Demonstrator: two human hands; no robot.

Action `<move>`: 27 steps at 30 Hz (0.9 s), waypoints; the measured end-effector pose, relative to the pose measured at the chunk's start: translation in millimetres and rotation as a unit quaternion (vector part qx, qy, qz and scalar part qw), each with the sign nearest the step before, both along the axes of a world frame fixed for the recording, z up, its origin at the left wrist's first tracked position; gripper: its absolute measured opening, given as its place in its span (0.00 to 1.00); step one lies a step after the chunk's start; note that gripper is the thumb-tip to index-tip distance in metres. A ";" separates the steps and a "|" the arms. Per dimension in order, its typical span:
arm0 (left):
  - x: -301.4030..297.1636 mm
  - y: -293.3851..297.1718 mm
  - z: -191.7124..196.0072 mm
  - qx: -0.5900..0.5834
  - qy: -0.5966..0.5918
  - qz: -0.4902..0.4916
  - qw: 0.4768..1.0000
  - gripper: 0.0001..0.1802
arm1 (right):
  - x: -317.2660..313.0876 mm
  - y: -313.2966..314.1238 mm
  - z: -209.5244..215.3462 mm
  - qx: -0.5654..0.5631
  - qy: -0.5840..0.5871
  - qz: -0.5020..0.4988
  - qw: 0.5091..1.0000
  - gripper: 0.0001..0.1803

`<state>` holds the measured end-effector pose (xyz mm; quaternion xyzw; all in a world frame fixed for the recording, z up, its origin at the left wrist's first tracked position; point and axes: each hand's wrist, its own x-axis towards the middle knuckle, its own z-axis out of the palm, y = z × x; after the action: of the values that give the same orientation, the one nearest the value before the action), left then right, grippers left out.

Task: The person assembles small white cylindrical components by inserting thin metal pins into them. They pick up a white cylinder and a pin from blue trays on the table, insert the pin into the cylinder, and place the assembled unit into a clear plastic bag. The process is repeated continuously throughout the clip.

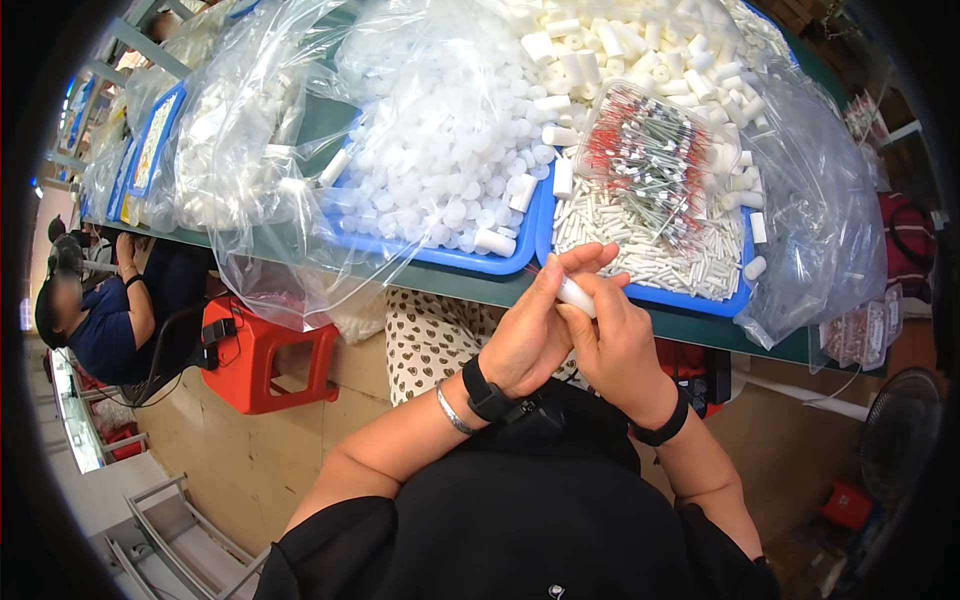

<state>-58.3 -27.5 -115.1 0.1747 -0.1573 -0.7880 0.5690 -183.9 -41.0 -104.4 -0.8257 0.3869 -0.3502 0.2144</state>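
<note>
My left hand (527,338) and my right hand (622,345) meet at the table's front edge, fingers closed round a small white cylinder (576,297). Part of the cylinder is hidden by the fingers. Just beyond my hands is a blue tray (690,301) of thin white tubes (640,255). On those tubes rests a clear box holding a bundle of red-tipped, wire-like parts (650,150). Left of it, another blue tray (430,252) is heaped with translucent white round caps (440,160), with a few white cylinders on top.
Many white foam-like cylinders (660,50) lie at the back. Clear plastic bags (815,240) drape over the green table (480,286). A red stool (265,350) stands at the left below, near a seated person (110,310). A black fan (900,430) is at far right.
</note>
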 end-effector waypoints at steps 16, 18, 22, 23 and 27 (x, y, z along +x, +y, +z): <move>18.4 -1.5 1.0 -0.010 -0.100 -0.025 0.995 0.34 | -1.5 -9.8 9.8 0.551 -0.286 0.067 0.781 0.17; 21.3 -3.5 2.8 -0.023 -0.098 -0.029 0.995 0.33 | -0.2 -8.7 15.1 0.590 -0.304 0.075 0.744 0.19; 20.0 -7.5 8.5 -0.021 -0.104 -0.025 0.994 0.30 | -1.0 -8.5 13.1 0.618 -0.323 0.081 0.712 0.19; 18.0 -6.7 6.3 -0.031 -0.124 -0.023 0.991 0.30 | -1.1 -8.0 12.2 0.616 -0.320 0.077 0.716 0.18; 7.2 -1.5 7.0 -0.011 -0.134 0.045 0.990 0.26 | 2.7 -7.5 11.7 0.573 -0.287 0.073 0.764 0.17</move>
<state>-51.2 -29.0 -108.1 0.2799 -0.2327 -0.7295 0.5791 -181.2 -48.5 -92.7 -0.4355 0.3749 -0.2671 0.7736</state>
